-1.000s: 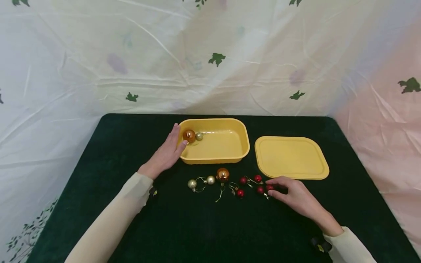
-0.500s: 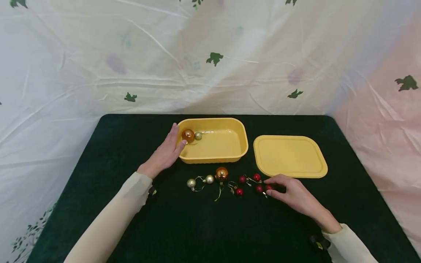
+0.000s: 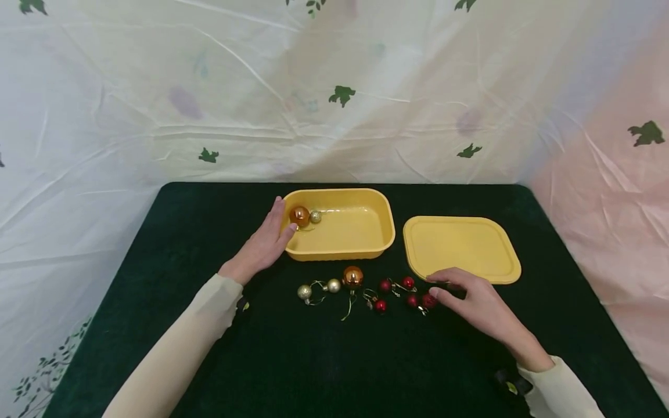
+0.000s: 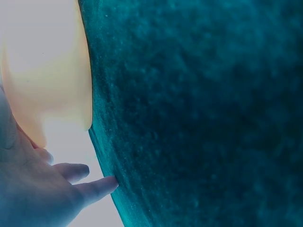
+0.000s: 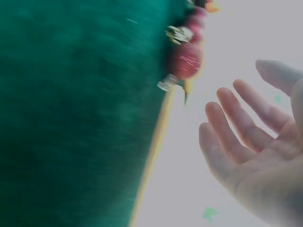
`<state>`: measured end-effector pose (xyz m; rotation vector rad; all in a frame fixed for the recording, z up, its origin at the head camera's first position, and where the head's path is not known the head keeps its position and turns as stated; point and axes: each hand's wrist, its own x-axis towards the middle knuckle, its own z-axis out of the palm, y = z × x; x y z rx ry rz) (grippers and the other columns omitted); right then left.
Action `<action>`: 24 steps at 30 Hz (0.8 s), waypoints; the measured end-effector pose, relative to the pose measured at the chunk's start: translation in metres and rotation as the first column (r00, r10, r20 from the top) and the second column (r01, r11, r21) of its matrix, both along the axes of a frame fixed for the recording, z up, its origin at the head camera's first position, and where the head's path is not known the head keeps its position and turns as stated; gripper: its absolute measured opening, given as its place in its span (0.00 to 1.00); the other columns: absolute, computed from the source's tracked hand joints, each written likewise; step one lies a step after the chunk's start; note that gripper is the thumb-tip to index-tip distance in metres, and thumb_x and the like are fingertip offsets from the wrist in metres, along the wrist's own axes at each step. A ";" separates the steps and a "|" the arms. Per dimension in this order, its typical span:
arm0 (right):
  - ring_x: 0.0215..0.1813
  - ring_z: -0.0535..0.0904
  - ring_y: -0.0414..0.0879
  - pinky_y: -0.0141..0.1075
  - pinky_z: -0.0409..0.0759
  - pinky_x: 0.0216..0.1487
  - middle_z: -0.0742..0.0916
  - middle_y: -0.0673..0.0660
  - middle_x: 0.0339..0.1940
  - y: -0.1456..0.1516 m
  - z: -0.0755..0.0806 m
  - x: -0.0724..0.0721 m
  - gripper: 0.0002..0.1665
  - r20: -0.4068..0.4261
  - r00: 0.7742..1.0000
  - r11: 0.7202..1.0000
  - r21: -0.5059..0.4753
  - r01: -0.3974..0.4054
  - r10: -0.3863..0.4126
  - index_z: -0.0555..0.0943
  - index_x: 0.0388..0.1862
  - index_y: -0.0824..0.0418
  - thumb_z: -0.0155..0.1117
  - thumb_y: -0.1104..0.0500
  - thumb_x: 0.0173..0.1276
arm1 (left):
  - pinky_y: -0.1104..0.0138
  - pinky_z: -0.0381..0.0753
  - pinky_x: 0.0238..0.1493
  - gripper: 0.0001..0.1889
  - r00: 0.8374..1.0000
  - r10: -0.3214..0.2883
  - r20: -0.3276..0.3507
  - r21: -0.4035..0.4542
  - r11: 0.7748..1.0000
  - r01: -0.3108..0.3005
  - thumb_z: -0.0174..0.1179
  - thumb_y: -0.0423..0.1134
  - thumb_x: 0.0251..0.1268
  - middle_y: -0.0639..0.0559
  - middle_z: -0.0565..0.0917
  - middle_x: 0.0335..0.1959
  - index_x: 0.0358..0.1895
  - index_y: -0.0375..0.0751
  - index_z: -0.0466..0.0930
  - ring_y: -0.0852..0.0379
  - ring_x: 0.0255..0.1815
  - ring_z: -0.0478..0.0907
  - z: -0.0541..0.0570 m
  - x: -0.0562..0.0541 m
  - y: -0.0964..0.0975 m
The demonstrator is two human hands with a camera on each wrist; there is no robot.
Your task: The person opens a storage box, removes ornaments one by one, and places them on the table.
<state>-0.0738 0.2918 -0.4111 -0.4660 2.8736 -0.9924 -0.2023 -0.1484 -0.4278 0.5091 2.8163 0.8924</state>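
A yellow plastic box [image 3: 347,255] stands at the back middle of the table. Inside it, at the left end, lie an orange bauble [image 3: 299,216] and a small gold glitter bauble [image 3: 316,216]. My left hand [image 3: 263,238] rests with straight fingers against the box's left end. Near the right end of a row of baubles hovers my right hand [image 3: 470,299], its fingers relaxed and holding nothing. Closest to it is a red glitter bauble [image 3: 428,301]. The right wrist view shows that red bauble [image 5: 186,61] apart from the open fingers.
A flat yellow lid [image 3: 465,247] lies right of the box. In front of the box are two gold baubles [image 3: 305,292], an orange bauble [image 3: 353,277] with a string, and several red baubles [image 3: 380,306]. Dark green cloth [image 3: 324,360] covers the table.
My right hand has drawn slightly up and right, away from the red glitter bauble, uncovering it. My left hand stays at the box.
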 end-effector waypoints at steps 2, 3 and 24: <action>0.56 0.84 0.51 0.58 0.82 0.55 0.87 0.51 0.56 -0.001 0.009 -0.004 0.18 -0.037 0.999 1.000 -0.010 0.020 -0.021 0.85 0.60 0.53 0.64 0.48 0.78 | 0.47 0.46 0.82 0.41 1.000 0.002 0.001 0.000 1.000 -0.002 0.34 0.60 0.85 0.47 0.28 0.86 0.85 0.44 0.26 0.46 0.86 0.35 0.000 0.000 -0.001; 0.57 0.83 0.51 0.58 0.82 0.55 0.87 0.52 0.57 -0.003 0.015 -0.006 0.17 -0.058 0.998 0.999 -0.014 0.030 -0.030 0.85 0.60 0.53 0.64 0.48 0.78 | 0.47 0.46 0.82 0.41 1.000 0.002 0.000 0.002 1.000 -0.002 0.34 0.60 0.85 0.47 0.28 0.86 0.85 0.44 0.27 0.46 0.86 0.35 0.000 0.000 -0.001; 0.73 0.73 0.53 0.55 0.72 0.70 0.81 0.53 0.70 -0.118 0.084 -0.119 0.25 -0.185 0.945 0.959 -0.035 -0.282 0.271 0.83 0.66 0.56 0.66 0.47 0.76 | 0.51 0.45 0.82 0.41 0.999 -0.008 -0.036 0.034 0.999 0.009 0.34 0.60 0.85 0.46 0.31 0.86 0.85 0.41 0.30 0.48 0.86 0.36 -0.005 0.006 0.005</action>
